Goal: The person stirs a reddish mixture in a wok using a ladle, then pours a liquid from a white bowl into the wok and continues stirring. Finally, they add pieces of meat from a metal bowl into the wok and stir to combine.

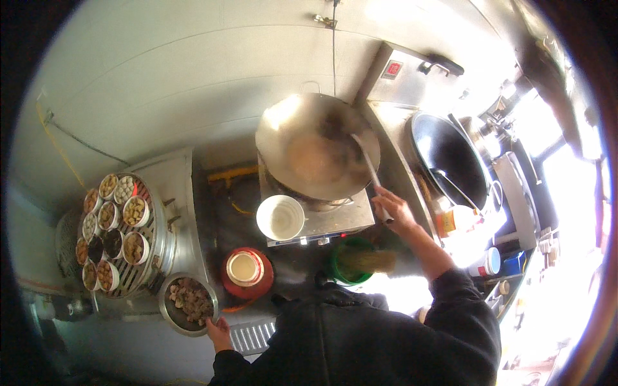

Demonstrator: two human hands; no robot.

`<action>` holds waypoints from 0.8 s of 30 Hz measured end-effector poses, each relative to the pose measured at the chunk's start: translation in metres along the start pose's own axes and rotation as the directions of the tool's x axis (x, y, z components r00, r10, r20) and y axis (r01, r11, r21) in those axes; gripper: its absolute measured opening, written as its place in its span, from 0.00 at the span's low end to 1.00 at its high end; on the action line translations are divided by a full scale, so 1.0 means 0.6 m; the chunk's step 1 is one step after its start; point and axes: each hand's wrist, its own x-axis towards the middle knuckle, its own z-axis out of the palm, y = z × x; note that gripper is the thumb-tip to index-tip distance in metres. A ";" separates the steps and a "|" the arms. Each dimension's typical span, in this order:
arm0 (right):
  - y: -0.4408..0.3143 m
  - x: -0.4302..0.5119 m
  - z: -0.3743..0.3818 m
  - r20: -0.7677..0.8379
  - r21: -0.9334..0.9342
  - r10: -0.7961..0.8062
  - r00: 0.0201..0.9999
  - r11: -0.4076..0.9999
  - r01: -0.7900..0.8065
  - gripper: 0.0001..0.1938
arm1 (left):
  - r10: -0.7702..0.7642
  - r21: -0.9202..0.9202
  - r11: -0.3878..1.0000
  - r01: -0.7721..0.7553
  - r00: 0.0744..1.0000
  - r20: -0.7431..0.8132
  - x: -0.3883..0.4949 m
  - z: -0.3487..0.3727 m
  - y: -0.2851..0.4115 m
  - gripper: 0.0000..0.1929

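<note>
My right hand point(392, 208) grips the handle of a long metal ladle point(367, 161), whose far end is down in a big wok point(273, 140). Brownish liquid point(314, 157) fills the wok's bottom, blurred by what looks like steam. Off to the left, my left hand point(220, 333) holds the rim of a round metal bowl point(166, 309). Pieces of brown, meat-like food point(190, 299) lie inside that bowl. A white tub point(280, 217) stands at the front left corner of the metal stove point(333, 219) under the wok.
Several small filled bowls point(136, 211) sit on a round slatted steamer rack point(145, 275) at left. A red container point(247, 284) and a green bucket point(338, 270) stand before me. To the right are a dark second wok point(446, 154) and a white container point(485, 260).
</note>
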 end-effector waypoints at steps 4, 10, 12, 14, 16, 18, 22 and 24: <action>-0.010 0.000 0.023 0.097 0.059 -0.077 0.992 0.996 0.071 0.12 | -0.012 -0.021 1.000 0.013 1.000 0.026 -0.006 0.005 0.005 0.25; -0.006 0.002 0.009 -0.106 -0.021 0.076 0.991 0.997 -0.079 0.11 | -0.012 -0.039 0.999 0.010 0.998 -0.056 -0.004 -0.005 0.000 0.26; -0.009 -0.002 0.009 -0.102 0.002 0.082 0.991 0.997 -0.082 0.11 | -0.029 -0.082 0.996 0.027 0.999 -0.023 0.004 -0.008 -0.003 0.26; -0.017 -0.006 0.015 -0.056 -0.062 0.007 0.998 0.998 -0.011 0.11 | -0.055 -0.094 0.994 0.052 0.998 -0.023 0.014 -0.008 -0.003 0.26; -0.026 -0.007 0.022 0.002 0.076 0.023 1.000 0.997 -0.023 0.11 | -0.054 -0.059 0.997 0.051 0.997 -0.050 0.020 -0.008 -0.001 0.27; -0.028 -0.006 0.025 0.026 0.048 0.031 0.999 0.998 -0.032 0.11 | -0.050 -0.035 0.998 0.049 0.998 -0.038 0.019 -0.008 0.003 0.27; -0.016 -0.003 0.017 -0.066 -0.040 0.061 0.996 0.997 -0.063 0.10 | -0.042 0.016 0.999 0.043 0.998 -0.055 0.005 -0.007 0.005 0.27; -0.009 -0.001 0.021 -0.113 0.052 0.202 0.973 0.979 -0.197 0.10 | -0.025 -0.013 1.000 0.024 0.998 -0.052 -0.001 -0.007 0.004 0.27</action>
